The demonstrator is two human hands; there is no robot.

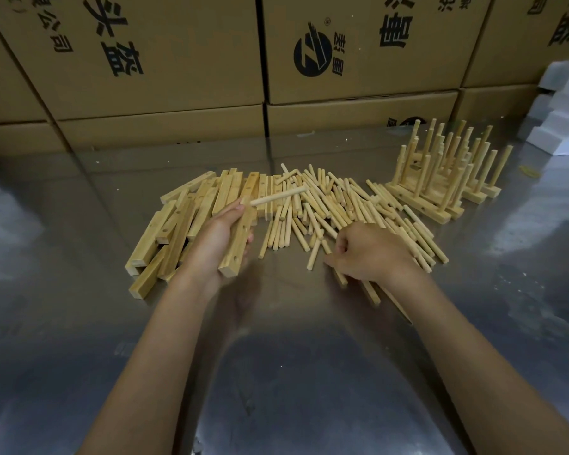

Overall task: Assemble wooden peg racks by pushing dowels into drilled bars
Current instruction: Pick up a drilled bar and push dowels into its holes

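My left hand (222, 238) grips a drilled bar (239, 244), one dowel (278, 196) already seated near its far end. My right hand (370, 252) lies knuckles-up on the loose dowels (326, 205), fingers curled round one or two of them. Spare bars (178, 224) are heaped left of my left hand. Finished racks (440, 178) stand far right on the steel table (276, 372). Cartons (178, 60) wall off the back, white foam (562, 103) beside them
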